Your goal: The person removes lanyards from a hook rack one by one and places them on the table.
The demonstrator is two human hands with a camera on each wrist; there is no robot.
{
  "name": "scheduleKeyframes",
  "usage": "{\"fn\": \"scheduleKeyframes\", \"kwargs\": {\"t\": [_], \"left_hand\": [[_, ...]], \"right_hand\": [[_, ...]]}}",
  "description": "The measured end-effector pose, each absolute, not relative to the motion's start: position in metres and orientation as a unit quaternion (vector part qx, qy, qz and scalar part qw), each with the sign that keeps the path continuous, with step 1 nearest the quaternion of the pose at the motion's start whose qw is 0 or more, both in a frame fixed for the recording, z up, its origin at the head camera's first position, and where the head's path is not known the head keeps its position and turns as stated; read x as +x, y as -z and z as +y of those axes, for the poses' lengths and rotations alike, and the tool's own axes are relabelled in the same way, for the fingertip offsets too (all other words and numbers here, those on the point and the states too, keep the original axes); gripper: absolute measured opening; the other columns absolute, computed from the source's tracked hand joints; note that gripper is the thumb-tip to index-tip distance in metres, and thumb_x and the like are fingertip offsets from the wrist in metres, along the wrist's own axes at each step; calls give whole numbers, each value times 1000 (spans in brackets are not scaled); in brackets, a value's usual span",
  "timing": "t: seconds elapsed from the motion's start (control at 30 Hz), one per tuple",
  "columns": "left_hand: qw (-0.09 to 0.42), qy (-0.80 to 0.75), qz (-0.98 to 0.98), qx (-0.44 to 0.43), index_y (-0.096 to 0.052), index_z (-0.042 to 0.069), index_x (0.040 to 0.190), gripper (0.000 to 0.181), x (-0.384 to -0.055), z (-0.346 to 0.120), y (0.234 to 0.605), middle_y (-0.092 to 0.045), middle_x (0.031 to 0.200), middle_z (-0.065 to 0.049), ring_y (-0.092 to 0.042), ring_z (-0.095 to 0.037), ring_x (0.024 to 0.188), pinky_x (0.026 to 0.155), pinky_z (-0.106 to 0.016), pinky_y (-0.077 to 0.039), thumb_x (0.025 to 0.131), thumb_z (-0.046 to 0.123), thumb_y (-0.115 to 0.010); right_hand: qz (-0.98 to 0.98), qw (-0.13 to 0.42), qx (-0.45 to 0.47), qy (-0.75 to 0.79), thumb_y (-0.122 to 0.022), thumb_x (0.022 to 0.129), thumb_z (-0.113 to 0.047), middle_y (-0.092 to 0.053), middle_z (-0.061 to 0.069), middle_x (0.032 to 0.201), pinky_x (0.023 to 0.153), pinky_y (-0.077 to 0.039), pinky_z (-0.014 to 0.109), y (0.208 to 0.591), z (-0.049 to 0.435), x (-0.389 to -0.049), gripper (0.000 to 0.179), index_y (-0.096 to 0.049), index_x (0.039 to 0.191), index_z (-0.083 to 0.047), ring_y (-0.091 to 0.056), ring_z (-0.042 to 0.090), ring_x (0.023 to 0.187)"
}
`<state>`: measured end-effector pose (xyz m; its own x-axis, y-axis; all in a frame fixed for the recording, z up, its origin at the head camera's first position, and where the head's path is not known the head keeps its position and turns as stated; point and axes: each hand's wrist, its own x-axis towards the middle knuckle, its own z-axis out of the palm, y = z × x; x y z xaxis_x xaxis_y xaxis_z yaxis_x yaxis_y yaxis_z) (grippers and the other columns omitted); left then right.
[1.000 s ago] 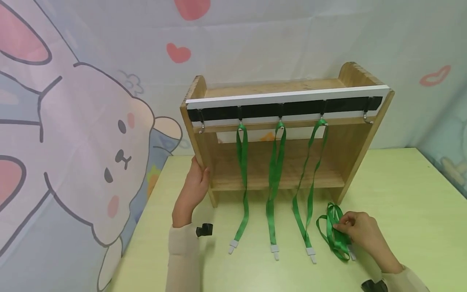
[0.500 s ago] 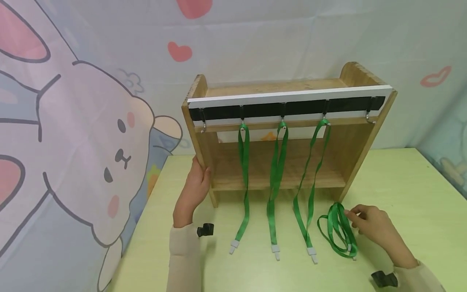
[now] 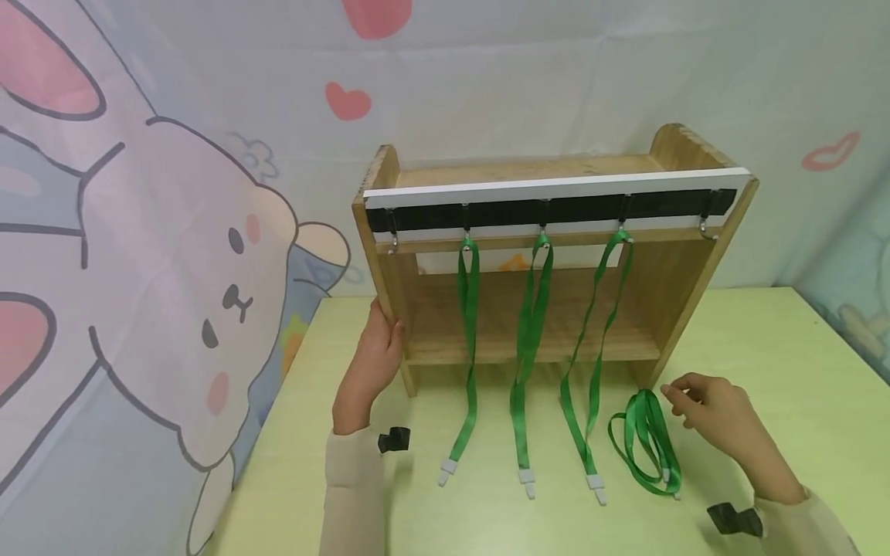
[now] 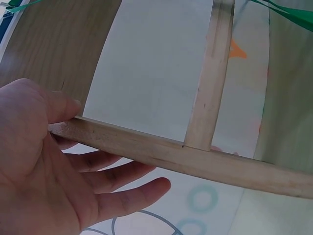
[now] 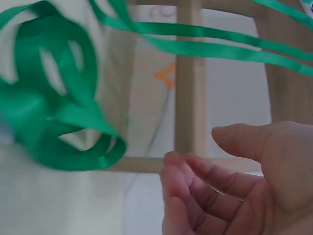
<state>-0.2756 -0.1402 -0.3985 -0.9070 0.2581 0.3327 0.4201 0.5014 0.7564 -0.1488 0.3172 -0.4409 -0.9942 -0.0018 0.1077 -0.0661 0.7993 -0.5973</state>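
My left hand (image 3: 378,351) grips the left side panel of a wooden shelf (image 3: 528,313). In the left wrist view the thumb lies on one side of the panel's edge (image 4: 132,142) and the fingers on the other. Three green lanyards (image 3: 531,324) hang from the middle hooks, their pale clips resting on the table. A coiled green lanyard (image 3: 647,432) lies at the shelf's right foot. Just right of it, my right hand (image 3: 719,413) hovers apart from the coil with loosely bent fingers. The right wrist view shows nothing between the thumb and fingers.
A white rail with a black strip (image 3: 507,211) runs across the shelf's top front. Its far left hook (image 3: 392,241) and far right hook (image 3: 705,229) bear no lanyard. Beneath is a pale yellow table (image 3: 758,340); a printed cloth (image 3: 556,77) hangs behind.
My right hand has let go of the coiled lanyard and drawn right and slightly up from it. The coil now lies flatter on the table. My left hand keeps its grip on the shelf.
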Motion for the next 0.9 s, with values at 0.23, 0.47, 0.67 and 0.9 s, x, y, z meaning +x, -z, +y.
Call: {"fn": "scheduleKeyframes", "kwargs": {"t": [0.23,0.47,0.67,0.9], "left_hand": [[94,458,-862,-197,-11,-9,154,58,-276,-140,401,-36,148,-35,-41,-45,136,110,-58,-34,107,7,-40],[114,455,-861,-197,-13,-10,153,58,-275,-137,401,-39,145,-35,-45,-47,133,106,-59,-39,106,7,-42],[120,461,-859,-187,-14,-8,154,60,-275,-134,399,-39,145,-33,-45,-45,132,107,-59,-38,104,8,-43],[123,460,-860,-183,-12,-7,155,62,-274,-135,401,-39,145,-33,-46,-44,131,106,-58,-39,103,5,-43]], "right_hand": [[-937,141,37,-318,-57,104,-18,-68,1,73,49,-47,29,420,301,-150,25,-70,100,3,-63,10,57],[-920,210,39,-330,-60,102,-16,-71,5,75,50,-45,28,391,282,-149,23,-72,100,4,-60,3,55],[-902,266,37,-337,-66,98,-14,-72,9,78,50,-41,24,369,268,-153,17,-74,101,1,-57,-3,58],[-869,332,33,-365,-74,92,-10,-72,14,86,60,-41,11,353,247,-160,15,-73,102,1,-52,-14,70]]}}
